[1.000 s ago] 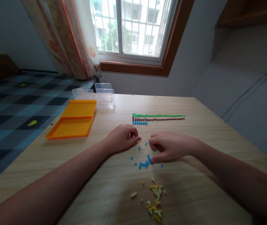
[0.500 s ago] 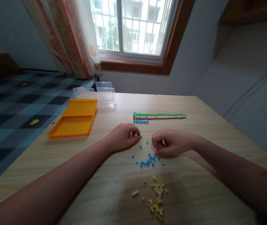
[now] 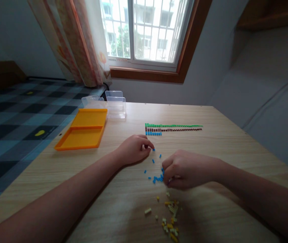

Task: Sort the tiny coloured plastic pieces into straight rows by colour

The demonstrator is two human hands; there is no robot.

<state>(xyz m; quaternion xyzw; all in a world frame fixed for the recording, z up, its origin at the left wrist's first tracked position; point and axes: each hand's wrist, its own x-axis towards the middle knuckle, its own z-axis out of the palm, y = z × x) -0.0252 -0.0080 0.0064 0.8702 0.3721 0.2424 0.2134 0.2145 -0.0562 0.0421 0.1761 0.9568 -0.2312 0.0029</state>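
Right hand (image 3: 180,168) hides some blue pieces (image 3: 160,179); shelf (image 3: 272,21) cut off top right.

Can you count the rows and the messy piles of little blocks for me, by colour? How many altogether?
Green block row: 1
Brown block row: 1
Blue block row: 1
Loose blue pile, with its strays: 1
Loose yellow-and-cream pile, with its strays: 1
Total: 5 (3 rows, 2 piles)
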